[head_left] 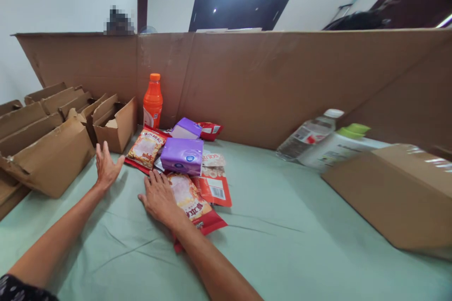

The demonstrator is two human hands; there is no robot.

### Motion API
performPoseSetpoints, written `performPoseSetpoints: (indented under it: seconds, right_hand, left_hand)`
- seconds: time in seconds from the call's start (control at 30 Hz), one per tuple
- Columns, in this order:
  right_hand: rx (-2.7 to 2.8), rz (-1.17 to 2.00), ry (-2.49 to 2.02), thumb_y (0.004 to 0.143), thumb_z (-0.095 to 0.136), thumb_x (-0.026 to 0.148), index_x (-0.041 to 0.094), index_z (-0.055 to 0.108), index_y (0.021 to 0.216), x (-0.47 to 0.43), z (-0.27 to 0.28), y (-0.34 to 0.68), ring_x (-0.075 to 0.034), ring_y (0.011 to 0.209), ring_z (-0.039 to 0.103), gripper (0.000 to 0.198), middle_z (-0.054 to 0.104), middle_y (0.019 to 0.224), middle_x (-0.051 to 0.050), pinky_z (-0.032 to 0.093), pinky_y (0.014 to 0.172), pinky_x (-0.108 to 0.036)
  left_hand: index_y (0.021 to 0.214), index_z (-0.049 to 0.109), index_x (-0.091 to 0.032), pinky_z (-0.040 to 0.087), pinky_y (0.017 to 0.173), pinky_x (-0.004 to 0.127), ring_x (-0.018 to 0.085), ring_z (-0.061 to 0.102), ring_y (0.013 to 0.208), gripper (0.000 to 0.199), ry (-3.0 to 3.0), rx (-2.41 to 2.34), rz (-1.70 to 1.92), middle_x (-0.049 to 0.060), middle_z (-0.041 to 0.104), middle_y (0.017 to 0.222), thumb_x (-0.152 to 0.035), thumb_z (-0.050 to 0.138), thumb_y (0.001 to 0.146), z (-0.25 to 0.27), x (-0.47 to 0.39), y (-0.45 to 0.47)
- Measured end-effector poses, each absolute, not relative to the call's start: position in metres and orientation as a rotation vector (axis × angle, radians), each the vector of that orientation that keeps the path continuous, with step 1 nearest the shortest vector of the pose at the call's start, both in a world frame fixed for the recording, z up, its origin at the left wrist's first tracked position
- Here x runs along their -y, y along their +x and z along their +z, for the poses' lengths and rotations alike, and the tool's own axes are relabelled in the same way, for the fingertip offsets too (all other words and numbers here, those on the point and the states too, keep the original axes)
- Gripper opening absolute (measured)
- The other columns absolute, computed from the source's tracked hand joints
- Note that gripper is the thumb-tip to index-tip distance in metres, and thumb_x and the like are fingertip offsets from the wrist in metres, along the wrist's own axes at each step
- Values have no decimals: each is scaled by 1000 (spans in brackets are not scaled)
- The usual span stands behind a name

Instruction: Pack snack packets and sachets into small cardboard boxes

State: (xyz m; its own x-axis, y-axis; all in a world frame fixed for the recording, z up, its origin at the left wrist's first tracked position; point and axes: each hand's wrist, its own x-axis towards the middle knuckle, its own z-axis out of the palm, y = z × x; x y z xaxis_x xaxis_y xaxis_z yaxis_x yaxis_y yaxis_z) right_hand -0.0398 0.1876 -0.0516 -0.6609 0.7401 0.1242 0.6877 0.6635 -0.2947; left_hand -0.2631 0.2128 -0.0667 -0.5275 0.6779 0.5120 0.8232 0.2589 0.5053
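My left hand (107, 165) is raised with spread fingers between the cardboard boxes and a red snack bag (146, 146); it holds nothing. Flat and open, my right hand (158, 197) rests at the left edge of a second red snack bag (187, 197), partly covering it. Beyond its fingertips a purple tissue pack (181, 156) lies on the pile. Another purple pack (187, 128) sits behind that one. To the right, an orange-red pouch (213, 186) with a barcode is partly overlapped. A further red packet (211, 130) lies at the back.
An orange drink bottle (153, 102) stands against the cardboard wall (240, 84). Several open cardboard boxes (52, 160) crowd the left. On the right are a clear bottle (309, 135), a white container with a green cap (354, 130) and a large cardboard box (384, 197). Green cloth (282, 244) covers the surface.
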Motion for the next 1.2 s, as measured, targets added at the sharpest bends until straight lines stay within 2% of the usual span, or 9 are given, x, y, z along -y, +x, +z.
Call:
performPoseSetpoints:
  seconds: [0.17, 0.33, 0.5, 0.63, 0.73, 0.83, 0.97, 1.13, 1.2]
  right_hand:
    - [2586, 430, -1058, 97, 67, 29, 8, 64, 141, -195, -42, -40, -37, 154, 40, 50, 52, 157, -27, 33, 125, -57]
    - [2496, 487, -994, 98, 68, 34, 21, 69, 137, -186, -6, -28, -25, 153, 43, 40, 57, 158, -13, 36, 125, -46]
    - [2338, 383, -831, 99, 68, 39, 25, 74, 127, -182, 13, 32, -25, 153, 44, 33, 60, 155, -9, 35, 124, -49]
    - [2052, 152, -1318, 85, 73, 32, 31, 77, 117, -202, 12, 138, -23, 138, 59, 32, 70, 143, -3, 42, 120, -44]
    - [1749, 58, -1625, 79, 68, 25, 22, 75, 114, -225, 19, 233, -33, 133, 61, 36, 70, 137, -15, 43, 116, -54]
    - [1358, -30, -1904, 78, 62, 25, 10, 64, 132, -242, 33, 317, -42, 142, 48, 56, 58, 146, -29, 36, 115, -60]
    - [893, -47, -2157, 83, 58, 32, -3, 49, 143, -252, 38, 394, -53, 140, 43, 71, 46, 147, -46, 29, 107, -68]
    - [795, -47, -2219, 83, 64, 38, 2, 51, 141, -276, 12, 437, -54, 136, 47, 70, 54, 138, -44, 28, 103, -69]
    - [938, -100, -2139, 86, 60, 48, 3, 48, 143, -286, 2, 445, -54, 132, 50, 73, 55, 134, -44, 29, 99, -71]
  left_hand:
    - [142, 59, -19, 54, 107, 57, 33, 61, 131, 46, -1719, 2285, -899, 14, 57, 149, -38, 70, 101, -89, -172, -247]
    - [141, 59, -19, 51, 110, 58, 33, 60, 131, 46, -1903, 2278, -715, 13, 58, 147, -38, 70, 101, -87, -166, -242]
    - [148, 51, -5, 41, 115, 63, 44, 54, 137, 59, -2028, 2230, -536, 28, 56, 148, -41, 51, 102, -73, -178, -247]
    - [147, 51, -3, 43, 112, 63, 46, 53, 136, 63, -2052, 2182, -426, 29, 58, 144, -44, 39, 101, -69, -180, -244]
    - [146, 53, -3, 43, 112, 60, 45, 53, 136, 63, -2015, 2181, -358, 29, 57, 144, -43, 39, 100, -69, -178, -239]
    - [145, 55, -4, 42, 113, 57, 43, 52, 138, 60, -1981, 2185, -287, 29, 58, 143, -41, 39, 101, -69, -176, -236]
    - [141, 59, -7, 42, 114, 56, 41, 53, 138, 55, -1957, 2178, -216, 28, 59, 143, -38, 39, 101, -69, -173, -234]
    - [137, 62, -9, 44, 113, 57, 41, 54, 138, 50, -1941, 2174, -189, 27, 59, 144, -37, 44, 100, -66, -171, -234]
    - [137, 62, -11, 45, 112, 58, 41, 55, 137, 46, -1939, 2171, -182, 27, 59, 145, -36, 45, 102, -65, -171, -234]
